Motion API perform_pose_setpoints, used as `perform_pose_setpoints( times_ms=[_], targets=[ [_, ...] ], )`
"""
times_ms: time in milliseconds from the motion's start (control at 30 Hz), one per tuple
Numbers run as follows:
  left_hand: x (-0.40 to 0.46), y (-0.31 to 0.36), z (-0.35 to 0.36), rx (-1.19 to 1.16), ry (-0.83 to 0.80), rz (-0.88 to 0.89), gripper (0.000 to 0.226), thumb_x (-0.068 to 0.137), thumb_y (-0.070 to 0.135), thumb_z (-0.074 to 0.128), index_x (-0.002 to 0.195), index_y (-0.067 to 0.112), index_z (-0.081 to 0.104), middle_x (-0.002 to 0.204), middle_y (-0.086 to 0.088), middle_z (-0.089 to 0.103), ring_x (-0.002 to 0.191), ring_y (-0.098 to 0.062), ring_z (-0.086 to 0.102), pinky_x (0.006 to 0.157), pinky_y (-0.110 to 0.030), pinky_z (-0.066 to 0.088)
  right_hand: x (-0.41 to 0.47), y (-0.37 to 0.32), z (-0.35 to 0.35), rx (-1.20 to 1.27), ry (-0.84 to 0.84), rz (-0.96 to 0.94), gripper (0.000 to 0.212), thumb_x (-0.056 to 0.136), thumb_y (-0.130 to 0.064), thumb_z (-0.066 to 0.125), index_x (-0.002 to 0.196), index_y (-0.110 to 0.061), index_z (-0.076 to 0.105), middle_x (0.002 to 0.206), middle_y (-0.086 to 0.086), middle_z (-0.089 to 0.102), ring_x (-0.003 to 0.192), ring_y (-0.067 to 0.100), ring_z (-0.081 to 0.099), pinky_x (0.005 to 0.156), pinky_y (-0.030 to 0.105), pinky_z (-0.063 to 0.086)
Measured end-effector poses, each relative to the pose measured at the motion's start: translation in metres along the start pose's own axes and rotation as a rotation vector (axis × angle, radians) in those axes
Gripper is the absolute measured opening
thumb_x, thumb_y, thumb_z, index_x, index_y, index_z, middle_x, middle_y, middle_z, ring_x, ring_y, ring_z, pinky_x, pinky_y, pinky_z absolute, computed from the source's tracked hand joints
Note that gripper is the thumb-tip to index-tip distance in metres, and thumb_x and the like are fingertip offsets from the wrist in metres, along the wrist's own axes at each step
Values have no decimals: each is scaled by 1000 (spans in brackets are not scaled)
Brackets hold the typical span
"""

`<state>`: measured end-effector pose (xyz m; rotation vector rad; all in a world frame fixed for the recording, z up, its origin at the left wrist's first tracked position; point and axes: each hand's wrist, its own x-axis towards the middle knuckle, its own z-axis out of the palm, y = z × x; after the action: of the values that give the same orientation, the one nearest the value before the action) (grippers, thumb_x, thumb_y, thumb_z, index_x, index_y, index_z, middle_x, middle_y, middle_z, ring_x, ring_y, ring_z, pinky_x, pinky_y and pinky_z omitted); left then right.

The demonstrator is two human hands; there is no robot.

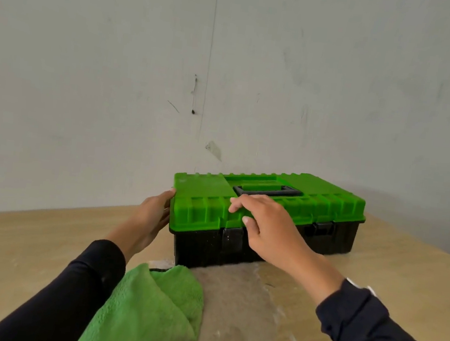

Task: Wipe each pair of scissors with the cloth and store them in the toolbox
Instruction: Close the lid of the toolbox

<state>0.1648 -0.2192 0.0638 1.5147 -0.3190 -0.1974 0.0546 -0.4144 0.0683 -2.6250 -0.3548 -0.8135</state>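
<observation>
A toolbox with a green lid, black base and black handle stands on the table near the wall, its lid down. My left hand lies flat against the lid's left end, fingers straight. My right hand rests on the lid's front edge above the left latch, fingers on top and thumb against the front. A green fluffy cloth lies crumpled on the table in front of the box, between my forearms. No scissors are in view.
The light wooden table runs out to both sides. A clear plastic sheet lies under the cloth and the toolbox front. A second black latch sits at the box's right front. A grey wall stands close behind.
</observation>
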Motion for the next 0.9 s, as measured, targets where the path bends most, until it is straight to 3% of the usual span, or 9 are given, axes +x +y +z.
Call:
perform_pose_setpoints(
  times_ms=[133,200,267,400,533,633,733,833,900],
  targets=[
    [-5,1,-6,155,30,15,38,99,27,34,118,4,57,112,-7,64,101,-15,60,85,-27,48,-5,-10,3,-47,72,-18,27,88,-4,49,108,-18,59,121,-3,61,124,12,45,98,22,35],
    [-13,-1,-16,385,86,56,36,98,27,39,116,3,58,109,-7,64,102,-20,60,93,-37,48,-10,-22,10,-121,178,-92,24,83,-3,55,101,-17,64,108,-4,67,112,15,52,95,22,35],
    [-30,-3,-26,641,110,137,31,96,24,42,110,6,62,103,-8,65,97,-24,60,91,-41,49,-14,-37,19,-124,224,-158,20,81,-6,56,94,-18,65,94,-6,67,95,14,55,84,24,41],
    [-71,-7,-48,920,78,264,24,93,11,43,98,13,66,94,-1,67,86,-16,61,72,-26,47,-17,-69,42,46,-28,-138,13,88,-19,52,91,-20,65,81,-8,63,80,12,51,73,29,43],
    [-104,-16,-69,968,92,254,27,91,7,43,88,20,67,84,5,67,81,-19,63,75,-35,49,-14,-91,61,164,-190,-31,28,89,-40,54,79,-18,69,71,-5,65,70,13,59,65,34,49],
    [-122,-21,-76,970,60,268,30,93,12,41,90,20,70,86,5,69,81,-10,62,67,-24,47,-13,-100,67,220,-239,57,39,85,-51,56,78,-16,72,70,-2,68,69,12,62,63,31,49],
    [-132,-23,-79,950,16,285,26,93,17,43,95,21,69,88,8,68,81,-3,60,64,-18,41,-12,-108,69,293,-273,98,26,82,-37,67,82,-11,71,76,0,68,67,5,58,61,18,42],
    [-136,-19,-81,941,-41,305,24,90,31,46,97,22,67,89,9,67,83,-5,59,66,-20,42,-13,-114,63,412,-238,178,11,79,-23,71,80,-13,69,77,2,66,69,8,56,65,18,43],
    [-139,-14,-84,942,-70,315,37,79,42,40,100,23,65,92,9,65,85,-5,58,67,-20,42,-15,-114,57,510,-216,239,7,78,-19,71,76,-15,66,73,0,63,69,9,55,68,20,43]
  ],
)
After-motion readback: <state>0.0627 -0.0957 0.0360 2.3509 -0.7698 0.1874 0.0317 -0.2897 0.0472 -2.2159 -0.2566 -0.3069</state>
